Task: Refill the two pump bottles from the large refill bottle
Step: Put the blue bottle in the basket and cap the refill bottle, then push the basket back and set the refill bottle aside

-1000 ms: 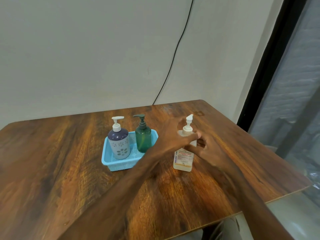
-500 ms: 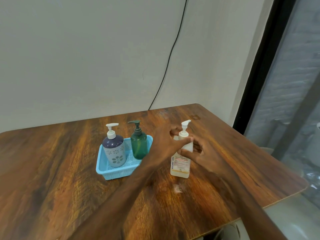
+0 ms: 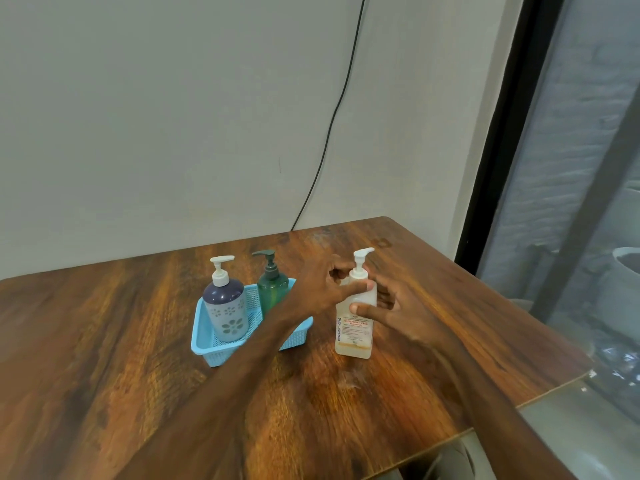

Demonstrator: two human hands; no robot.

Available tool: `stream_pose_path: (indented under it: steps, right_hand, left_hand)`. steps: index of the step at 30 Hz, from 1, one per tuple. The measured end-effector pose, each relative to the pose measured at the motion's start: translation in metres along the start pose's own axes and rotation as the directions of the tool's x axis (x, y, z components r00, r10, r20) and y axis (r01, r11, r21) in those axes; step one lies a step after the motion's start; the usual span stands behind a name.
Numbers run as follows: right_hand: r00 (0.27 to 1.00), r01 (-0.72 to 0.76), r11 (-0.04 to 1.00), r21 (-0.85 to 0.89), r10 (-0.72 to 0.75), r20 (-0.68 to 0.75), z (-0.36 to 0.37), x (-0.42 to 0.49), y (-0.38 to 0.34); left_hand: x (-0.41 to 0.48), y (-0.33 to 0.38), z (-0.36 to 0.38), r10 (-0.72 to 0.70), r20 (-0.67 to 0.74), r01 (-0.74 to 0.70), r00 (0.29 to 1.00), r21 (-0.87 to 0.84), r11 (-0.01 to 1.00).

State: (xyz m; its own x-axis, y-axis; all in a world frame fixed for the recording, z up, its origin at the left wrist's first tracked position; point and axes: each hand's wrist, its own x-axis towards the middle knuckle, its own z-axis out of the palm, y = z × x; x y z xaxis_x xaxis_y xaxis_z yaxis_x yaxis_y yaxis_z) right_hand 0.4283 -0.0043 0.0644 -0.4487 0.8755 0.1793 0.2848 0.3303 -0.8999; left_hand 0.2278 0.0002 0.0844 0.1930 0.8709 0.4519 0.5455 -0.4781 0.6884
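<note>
Near the wooden table's (image 3: 104, 341) right edge, the left hand (image 3: 322, 289) pinches the refill bottle's (image 3: 355, 327) pump collar; the right hand (image 3: 398, 306) grips its shoulder.

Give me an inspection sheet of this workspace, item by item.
Surface: wooden table, a pale smear in front of the refill bottle.
Job's things: refill bottle upright on the table, pump fitted; purple pump bottle and green pump bottle upright in the blue basket, pumps on.
Clutter: nothing seen.
Hands: left hand grips the refill bottle's neck; right hand holds its body, thumb across the front.
Cables: black cable runs down the wall behind the table.
Surroundings: plain wall, dark-framed window at right.
</note>
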Motion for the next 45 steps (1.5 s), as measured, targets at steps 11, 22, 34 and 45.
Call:
stream_pose_path:
  steps: [11, 22, 34, 45]
  right_hand:
    - [0.957, -0.174, 0.981, -0.091, 0.147, -0.250, 0.054, -0.028, 0.019]
    - [0.880, -0.140, 0.970, -0.201, 0.029, -0.473, 0.008, -0.021, 0.013]
    - [0.886, -0.246, 0.962, -0.118, 0.173, -0.430, 0.023, -0.010, 0.043]
    - [0.895, 0.105, 0.946, -0.307, -0.224, -0.386, 0.095, -0.051, -0.022]
  left_hand:
    - [-0.020, 0.017, 0.020, -0.152, -0.340, 0.164, 0.928, 0.008, 0.986]
    - [-0.031, 0.031, 0.009, -0.221, -0.313, 0.200, 0.924, -0.097, 0.975]
    - [-0.045, 0.016, 0.023, -0.294, -0.193, 0.304, 0.936, 0.021, 0.953]
    - [-0.164, -0.055, -0.049, -0.255, -0.486, 0.399, 0.836, 0.219, 0.890]
